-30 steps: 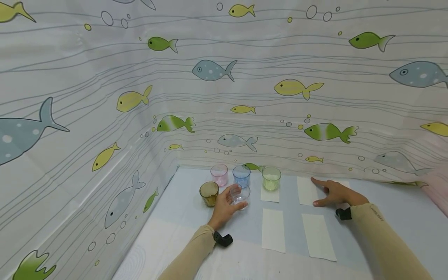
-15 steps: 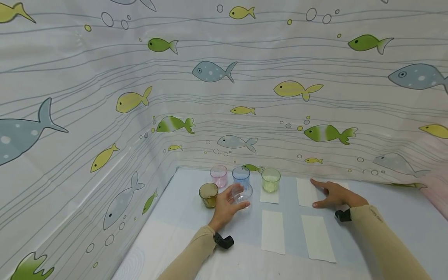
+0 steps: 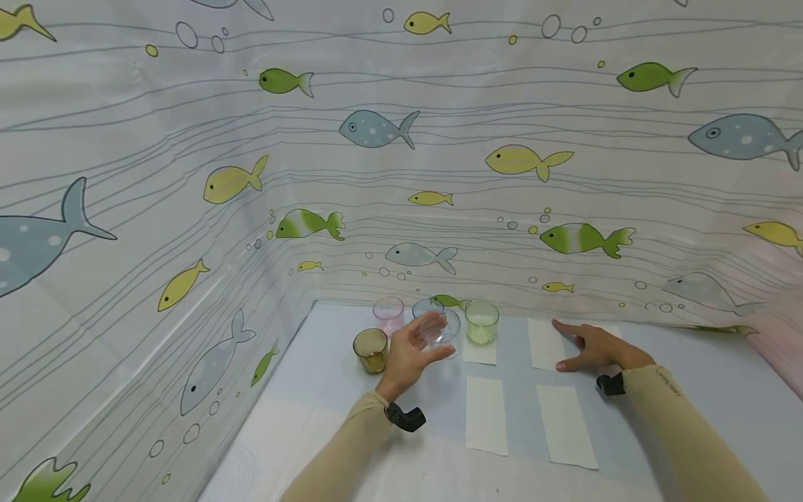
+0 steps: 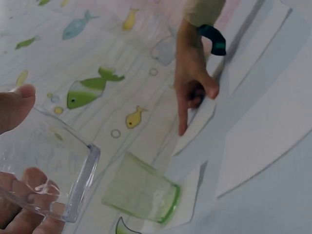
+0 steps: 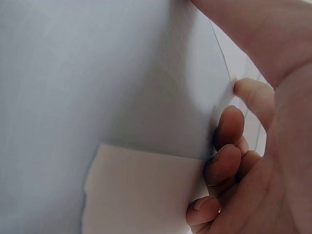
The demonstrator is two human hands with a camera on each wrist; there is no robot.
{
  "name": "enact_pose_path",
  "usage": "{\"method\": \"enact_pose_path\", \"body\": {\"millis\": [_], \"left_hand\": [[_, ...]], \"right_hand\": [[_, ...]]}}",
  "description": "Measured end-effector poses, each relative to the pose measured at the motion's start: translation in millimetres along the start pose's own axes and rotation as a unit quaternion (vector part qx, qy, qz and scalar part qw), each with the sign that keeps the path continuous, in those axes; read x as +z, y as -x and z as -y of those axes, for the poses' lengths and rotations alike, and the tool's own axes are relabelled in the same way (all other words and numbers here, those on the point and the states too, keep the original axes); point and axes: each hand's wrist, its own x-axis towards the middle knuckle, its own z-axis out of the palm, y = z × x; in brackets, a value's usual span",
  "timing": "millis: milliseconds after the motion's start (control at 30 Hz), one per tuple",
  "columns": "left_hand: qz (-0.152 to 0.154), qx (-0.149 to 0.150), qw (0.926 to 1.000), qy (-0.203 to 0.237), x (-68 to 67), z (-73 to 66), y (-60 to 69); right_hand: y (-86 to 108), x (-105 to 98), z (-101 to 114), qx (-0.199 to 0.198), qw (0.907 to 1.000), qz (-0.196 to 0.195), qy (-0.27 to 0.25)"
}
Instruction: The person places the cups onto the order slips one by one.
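My left hand [image 3: 408, 355] holds a clear glass cup [image 4: 58, 156] between thumb and fingers. In the head view the clear cup is in front of a mostly hidden blue cup [image 3: 426, 307]. To the right of it, a pale green cup [image 3: 482, 324] stands upright on a white paper strip [image 3: 479, 354]. My right hand [image 3: 605, 348] reaches over another back-row paper strip [image 3: 542, 345], index finger and thumb stretched out at its edge. The remaining right fingers are curled in with nothing in them, as the right wrist view shows.
A pink cup [image 3: 388, 317] stands at the back left, with a brown cup [image 3: 371, 351] in front of it. Two front paper strips [image 3: 486, 416] [image 3: 567, 425] lie on the pale tabletop [image 3: 295, 390]. A fish-patterned curtain [image 3: 376, 174] hangs behind and at left.
My left hand has lifted the clear cup and moved it slightly rightward and back, now overlapping the blue cup in the head view. The right hand holds its pose at the paper strip.
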Motion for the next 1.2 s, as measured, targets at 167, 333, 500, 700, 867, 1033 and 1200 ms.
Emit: {"method": "enact_pose_path", "body": {"millis": [167, 333, 500, 700, 867, 1033, 1200], "left_hand": [[0.032, 0.032, 0.9989, 0.014, 9.3, -15.0, -16.2], [0.064, 0.047, 0.9968, 0.015, 22.5, -27.4, -35.5], [0.097, 0.059, 0.9935, 0.007, 37.5, -38.0, -52.8], [0.132, 0.064, 0.989, 0.017, 57.6, -46.6, -70.3], [0.162, 0.058, 0.9845, 0.034, 79.3, -52.1, -82.9], [0.18, 0.046, 0.9815, 0.046, 101.9, -49.2, -91.6], [0.174, 0.031, 0.9821, 0.066, 121.0, -38.5, -96.6]], "right_hand": [[-0.3, 0.7, -1.3, 0.014, 0.9999, 0.001, -0.007], [2.2, -0.6, -1.0, 0.013, 0.9998, 0.0, -0.014], [2.9, 0.1, -0.8, 0.018, 0.9996, -0.001, -0.023], [0.0, 3.6, -2.2, 0.027, 0.9994, 0.001, -0.023], [-1.9, 3.9, -3.4, 0.033, 0.9993, 0.006, -0.019], [-2.6, 3.1, -2.2, 0.033, 0.9992, 0.008, -0.02], [-1.0, 3.1, -0.6, 0.027, 0.9993, 0.003, -0.025]]}}
